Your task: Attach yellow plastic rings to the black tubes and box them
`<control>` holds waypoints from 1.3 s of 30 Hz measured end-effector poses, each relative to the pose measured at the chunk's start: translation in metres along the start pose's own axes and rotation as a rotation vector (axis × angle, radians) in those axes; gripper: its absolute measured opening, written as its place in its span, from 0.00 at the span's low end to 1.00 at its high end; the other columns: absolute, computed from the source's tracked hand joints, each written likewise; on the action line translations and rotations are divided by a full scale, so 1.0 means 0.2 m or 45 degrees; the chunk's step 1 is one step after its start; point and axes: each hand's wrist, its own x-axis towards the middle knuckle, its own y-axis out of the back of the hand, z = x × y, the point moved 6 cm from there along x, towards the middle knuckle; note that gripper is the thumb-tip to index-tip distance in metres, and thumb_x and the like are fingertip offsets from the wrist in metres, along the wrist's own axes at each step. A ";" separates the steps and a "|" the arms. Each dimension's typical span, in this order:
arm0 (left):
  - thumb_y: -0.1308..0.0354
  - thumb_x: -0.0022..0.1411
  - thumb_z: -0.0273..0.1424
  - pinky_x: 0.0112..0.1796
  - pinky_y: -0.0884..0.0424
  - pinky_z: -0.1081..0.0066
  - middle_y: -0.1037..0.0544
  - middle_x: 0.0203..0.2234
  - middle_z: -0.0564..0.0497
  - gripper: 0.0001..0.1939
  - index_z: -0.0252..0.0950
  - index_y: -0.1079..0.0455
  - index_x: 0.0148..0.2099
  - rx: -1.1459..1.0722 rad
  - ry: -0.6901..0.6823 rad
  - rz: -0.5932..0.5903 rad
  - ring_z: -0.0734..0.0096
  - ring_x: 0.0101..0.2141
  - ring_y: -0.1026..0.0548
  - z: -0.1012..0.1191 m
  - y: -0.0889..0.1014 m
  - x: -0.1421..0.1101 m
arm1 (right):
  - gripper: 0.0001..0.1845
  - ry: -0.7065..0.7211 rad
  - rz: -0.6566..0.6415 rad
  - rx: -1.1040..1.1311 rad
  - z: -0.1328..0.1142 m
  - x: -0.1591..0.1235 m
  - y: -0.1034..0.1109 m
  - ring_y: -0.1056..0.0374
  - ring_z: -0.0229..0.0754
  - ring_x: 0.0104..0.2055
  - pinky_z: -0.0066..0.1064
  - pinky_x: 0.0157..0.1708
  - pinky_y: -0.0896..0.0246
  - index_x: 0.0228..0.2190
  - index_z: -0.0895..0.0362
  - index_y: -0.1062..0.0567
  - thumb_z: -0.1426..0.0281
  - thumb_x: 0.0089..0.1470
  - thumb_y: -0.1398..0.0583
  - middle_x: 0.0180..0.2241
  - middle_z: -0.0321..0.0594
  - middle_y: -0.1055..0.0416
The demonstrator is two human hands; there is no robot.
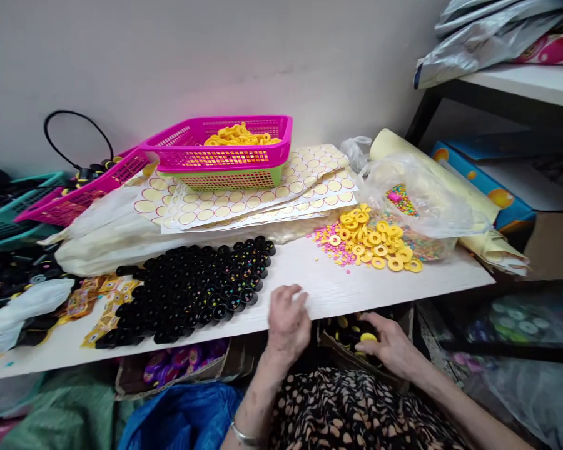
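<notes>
My left hand [288, 319] rests at the front edge of the white table [338, 284], fingers curled loosely on the board, beside a dense cluster of small black round caps [194, 287]. My right hand [389, 344] is below the table edge, reaching into a cardboard box [331, 347] of black and yellow pieces, with its fingers closed on a yellow piece [368, 337]. A heap of yellow rings [375, 240] lies on the table among small pink and yellow beads [331, 244].
A pink basket [218, 147] of yellow rings sits on a green one over sheets of round stickers [263, 197]. A clear bag of coloured beads [415, 203] lies right. More baskets [51, 197], black parts and white bags lie left. A shelf [530, 81] stands at right.
</notes>
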 end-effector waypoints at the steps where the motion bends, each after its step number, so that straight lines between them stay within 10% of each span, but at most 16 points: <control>1: 0.48 0.48 0.18 0.42 0.36 0.58 0.28 0.37 0.44 0.16 0.35 0.30 0.40 0.216 0.035 0.093 0.61 0.41 0.35 -0.07 0.06 0.01 | 0.19 -0.045 0.072 -0.218 0.05 0.02 0.02 0.36 0.46 0.40 0.32 0.38 0.44 0.39 0.58 0.30 0.66 0.42 0.40 0.36 0.42 0.30; 6: 0.43 0.52 0.28 0.40 0.37 0.59 0.27 0.36 0.43 0.04 0.35 0.28 0.32 0.823 0.259 0.238 0.58 0.39 0.36 -0.28 0.18 0.06 | 0.12 -0.241 0.107 -0.861 0.24 0.14 0.06 0.34 0.49 0.38 0.32 0.35 0.45 0.33 0.62 0.29 0.66 0.48 0.45 0.34 0.50 0.30; 16: 0.39 0.51 0.30 0.32 0.34 0.70 0.32 0.34 0.46 0.12 0.31 0.33 0.38 0.687 0.530 0.694 0.71 0.31 0.33 -0.25 0.33 -0.19 | 0.15 -0.218 0.039 -1.236 0.31 0.21 0.08 0.32 0.51 0.41 0.34 0.37 0.43 0.41 0.63 0.30 0.71 0.52 0.47 0.38 0.55 0.29; 25: 0.46 0.58 0.38 0.26 0.42 0.73 0.29 0.26 0.49 0.19 0.30 0.34 0.48 1.067 0.537 0.144 0.71 0.27 0.31 -0.36 0.26 -0.29 | 0.13 -0.206 -0.081 -1.236 0.16 0.18 0.06 0.33 0.50 0.42 0.32 0.36 0.44 0.37 0.63 0.29 0.71 0.51 0.46 0.38 0.55 0.29; 31: 0.51 0.60 0.43 0.23 0.48 0.70 0.30 0.25 0.49 0.20 0.32 0.31 0.45 1.302 0.554 -0.040 0.68 0.25 0.33 -0.37 0.21 -0.18 | 0.05 0.162 -0.356 -0.741 -0.12 0.02 0.07 0.37 0.37 0.27 0.25 0.25 0.50 0.24 0.57 0.30 0.69 0.49 0.43 0.22 0.35 0.33; 39: 0.53 0.60 0.40 0.23 0.47 0.72 0.30 0.28 0.48 0.16 0.35 0.32 0.29 1.314 0.615 -0.113 0.70 0.25 0.33 -0.34 0.20 -0.10 | 0.09 0.440 0.476 -0.809 -0.33 0.33 0.29 0.39 0.37 0.32 0.26 0.32 0.49 0.27 0.57 0.30 0.70 0.55 0.49 0.29 0.38 0.35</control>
